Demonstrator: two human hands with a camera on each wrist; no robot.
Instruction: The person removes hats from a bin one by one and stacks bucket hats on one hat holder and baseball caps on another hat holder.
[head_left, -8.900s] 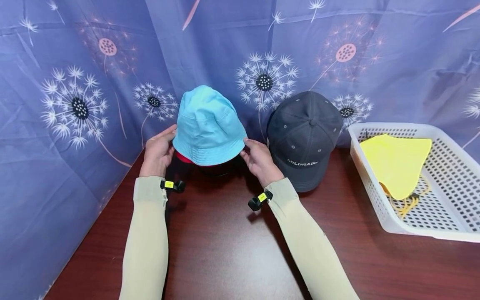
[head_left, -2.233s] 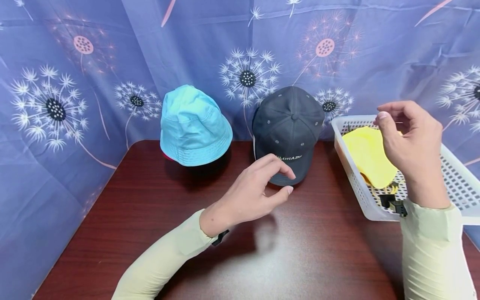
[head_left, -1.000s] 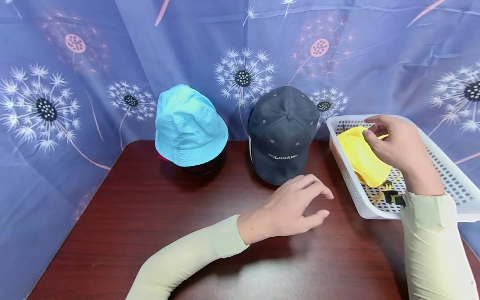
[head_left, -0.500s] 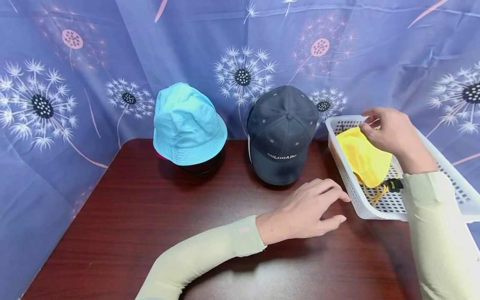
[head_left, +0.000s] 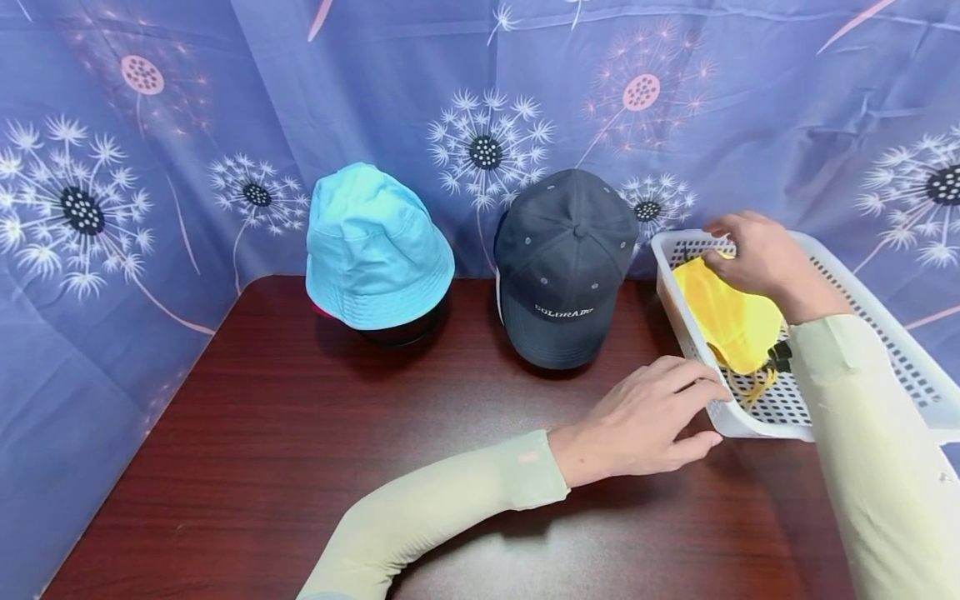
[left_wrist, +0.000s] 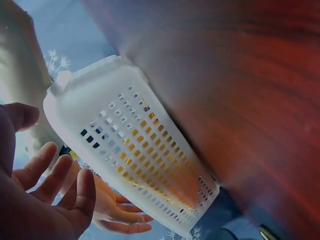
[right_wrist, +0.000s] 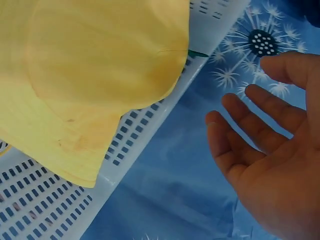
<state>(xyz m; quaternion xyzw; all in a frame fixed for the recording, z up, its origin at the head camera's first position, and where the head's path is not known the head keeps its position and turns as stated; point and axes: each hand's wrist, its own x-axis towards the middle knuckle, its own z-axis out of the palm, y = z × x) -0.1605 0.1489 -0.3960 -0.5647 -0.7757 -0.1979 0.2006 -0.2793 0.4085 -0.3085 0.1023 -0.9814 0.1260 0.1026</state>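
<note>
A yellow hat (head_left: 731, 321) with yellow cords lies in the white perforated plastic basket (head_left: 780, 404) at the right. My right hand (head_left: 768, 262) hovers over the hat's far end; in the right wrist view its bent fingers hold nothing and look apart from the yellow hat (right_wrist: 100, 60). At the basket's near left corner is my left hand (head_left: 648, 417), fingers spread and slightly bent. Its fingertips overlap the rim in the head view; whether they touch is unclear. The left wrist view shows the left hand (left_wrist: 60, 200) beside the basket wall (left_wrist: 110, 95), with nothing in it.
A light blue bucket hat (head_left: 375, 250) sits on a dark support at the back left, a red edge peeking out below. Right of it stands a dark grey cap (head_left: 570, 258) lettered COLORADO. A dandelion-print curtain (head_left: 337, 83) hangs behind the brown table (head_left: 300, 442).
Both hands have let go of the blue bucket hat seen earlier. My left hand has moved right, up to the basket; lately my right hand has shifted slightly left and away over the yellow hat.
</note>
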